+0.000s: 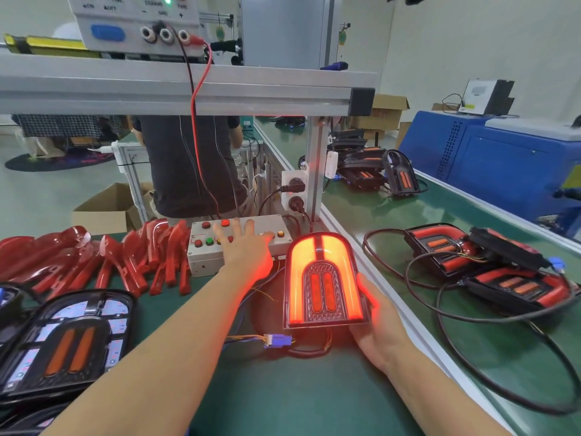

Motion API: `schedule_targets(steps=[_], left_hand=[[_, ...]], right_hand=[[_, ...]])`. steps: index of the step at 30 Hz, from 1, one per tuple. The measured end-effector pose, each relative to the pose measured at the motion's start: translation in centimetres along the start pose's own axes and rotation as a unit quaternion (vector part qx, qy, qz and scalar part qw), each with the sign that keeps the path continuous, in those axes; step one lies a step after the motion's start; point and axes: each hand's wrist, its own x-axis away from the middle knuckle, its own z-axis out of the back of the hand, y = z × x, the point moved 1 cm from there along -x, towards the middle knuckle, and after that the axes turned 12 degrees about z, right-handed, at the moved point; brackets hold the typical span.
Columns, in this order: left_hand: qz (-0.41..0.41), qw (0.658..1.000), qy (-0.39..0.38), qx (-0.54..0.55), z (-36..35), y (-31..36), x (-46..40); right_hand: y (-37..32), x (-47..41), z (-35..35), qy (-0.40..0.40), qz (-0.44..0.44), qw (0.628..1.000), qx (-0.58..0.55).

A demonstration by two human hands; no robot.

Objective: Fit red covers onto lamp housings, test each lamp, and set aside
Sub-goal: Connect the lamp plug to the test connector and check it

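Note:
A lamp [322, 280] with its red cover on glows bright red-orange in the middle of the green bench. My right hand [379, 322] grips its right edge and holds it tilted up. My left hand [243, 247] lies spread flat on the grey button box [239, 240], fingers over its buttons. A blue connector [278, 339] with thin wires lies just below the lamp. A pile of loose red covers [94, 259] fills the left of the bench. Uncovered black lamp housings [63, 338] sit at the near left.
Finished lamps [490, 269] with looped black cables lie on the green conveyor at right. Farther back are more lamps [399, 173]. A power supply [135, 23] sits on the aluminium shelf overhead, its red and black leads hanging down. Another person [188, 165] stands behind the bench.

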Motion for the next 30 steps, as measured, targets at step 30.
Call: schedule_targets(steps=[30], left_hand=[[-0.233,0.898,-0.275,0.251,2.3,-4.9,10.3]], right_hand=[[-3.4,-0.4,0.1,0.035,-0.003,0.948,0.316]])
